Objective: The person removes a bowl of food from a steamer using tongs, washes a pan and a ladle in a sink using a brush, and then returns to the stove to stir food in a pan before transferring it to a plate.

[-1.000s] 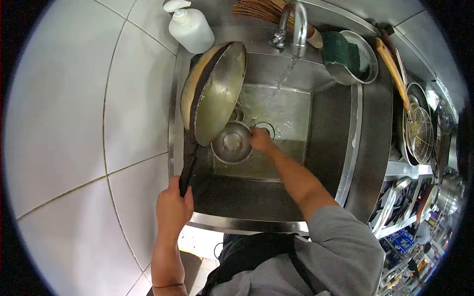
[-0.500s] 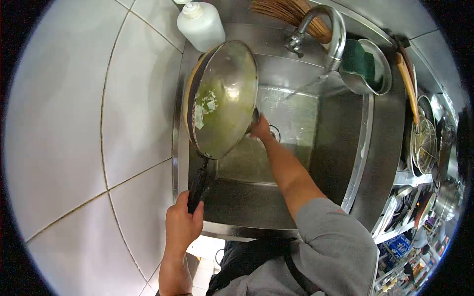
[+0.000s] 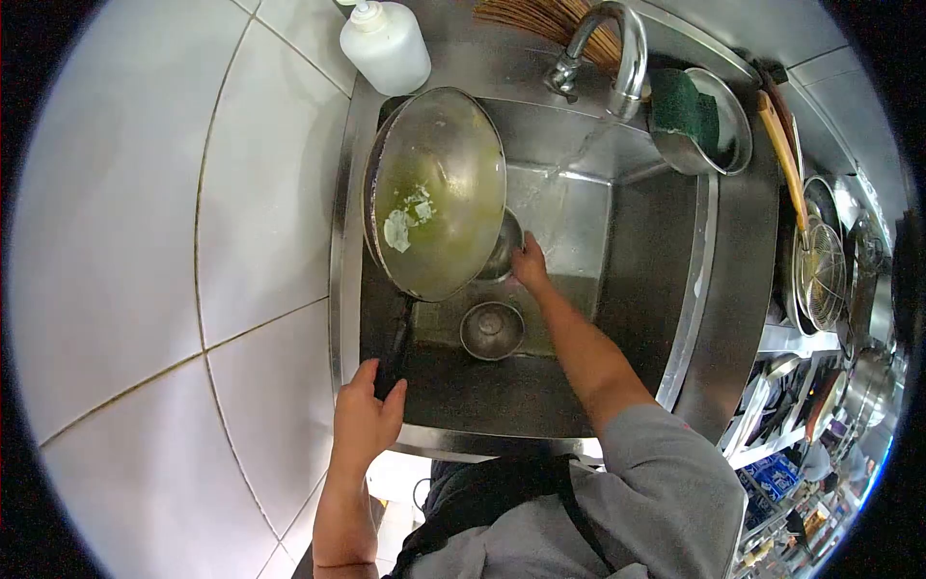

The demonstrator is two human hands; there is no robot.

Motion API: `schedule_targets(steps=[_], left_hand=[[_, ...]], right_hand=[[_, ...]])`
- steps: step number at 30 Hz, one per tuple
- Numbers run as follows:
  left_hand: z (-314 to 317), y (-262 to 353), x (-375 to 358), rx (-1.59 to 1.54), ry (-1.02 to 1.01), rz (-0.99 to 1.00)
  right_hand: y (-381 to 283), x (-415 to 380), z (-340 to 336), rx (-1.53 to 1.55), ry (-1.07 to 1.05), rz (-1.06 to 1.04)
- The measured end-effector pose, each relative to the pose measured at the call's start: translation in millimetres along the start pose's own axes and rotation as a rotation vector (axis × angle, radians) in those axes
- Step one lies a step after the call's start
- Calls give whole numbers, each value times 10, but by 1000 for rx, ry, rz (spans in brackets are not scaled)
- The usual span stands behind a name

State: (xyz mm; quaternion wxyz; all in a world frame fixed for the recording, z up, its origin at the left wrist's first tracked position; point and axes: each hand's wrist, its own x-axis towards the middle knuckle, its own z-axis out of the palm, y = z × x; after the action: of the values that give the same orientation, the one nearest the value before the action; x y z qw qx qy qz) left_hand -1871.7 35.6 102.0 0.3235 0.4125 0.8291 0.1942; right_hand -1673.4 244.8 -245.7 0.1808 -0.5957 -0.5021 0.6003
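Observation:
My left hand [image 3: 368, 410] is closed around the black handle of a frying pan [image 3: 444, 193]. The pan is tilted over the left side of the sink, its inside wet and greenish, with pale flaky bits stuck in it. My right hand [image 3: 529, 262] grips the rim of a metal bowl [image 3: 503, 249], which the pan partly hides. Nearer to me, a small round metal bowl [image 3: 492, 331] rests on the sink bottom. Water runs from the curved faucet [image 3: 632, 68] into the steel sink [image 3: 646, 318].
A white pump bottle [image 3: 386, 48] stands at the back left corner, with a bamboo brush [image 3: 550, 24] behind the faucet. At the back right, a metal pot [image 3: 728, 121] holds a green scouring pad [image 3: 685, 106]. Strainers [image 3: 823, 275] hang along the right; a tiled wall [image 3: 106, 193] borders the left.
The small round bowl now shows on the sink bottom, and another metal bowl shows at my right hand. The pan has turned slightly, with its pale bits shifted. The camera view moved a little.

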Motion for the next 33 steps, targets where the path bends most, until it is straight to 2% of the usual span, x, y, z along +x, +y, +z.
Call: schedule_targets(steps=[3, 5, 7, 9, 13, 14, 16, 18, 20, 25, 29, 31, 32, 33], left_hand=[[50, 8, 35, -40, -16, -26], [67, -50, 32, -95, -23, -30], [56, -25, 26, -69, -65, -108], [109, -124, 8, -100, -48, -83], [111, -94, -3, -144, -11, -54], [124, -151, -5, -144, -12, -49], [182, -306, 4, -179, 0, 14], [109, -117, -13, -188, -10, -23], [91, -58, -3, -191, -20, -61], [57, 13, 19, -105, -41, -35], [340, -283, 56, -125, -36, -45], [491, -363, 102, -269, -170, -104], [527, -291, 119, -284, -171, -86], [571, -186, 166, -316, -267, -233]], right_hand=[[227, 267, 143, -244, -4, -105], [312, 88, 105, -35, -385, -114], [657, -132, 59, -664, -533, -83], [1223, -257, 5, -1070, -701, -147], [1052, -556, -152, -859, -598, -100], [916, -528, -133, -727, -558, -12], [67, -574, -163, -553, -518, 152], [-638, -451, -108, -580, -416, 100], [-646, -227, 40, -643, -300, -31], [-58, 252, 681, -352, -371, -59], [498, -312, 800, -399, -473, -24], [648, -675, 561, -456, -513, 12], [681, -812, 389, -456, -468, 39], [702, -890, 215, -440, -364, 61]])
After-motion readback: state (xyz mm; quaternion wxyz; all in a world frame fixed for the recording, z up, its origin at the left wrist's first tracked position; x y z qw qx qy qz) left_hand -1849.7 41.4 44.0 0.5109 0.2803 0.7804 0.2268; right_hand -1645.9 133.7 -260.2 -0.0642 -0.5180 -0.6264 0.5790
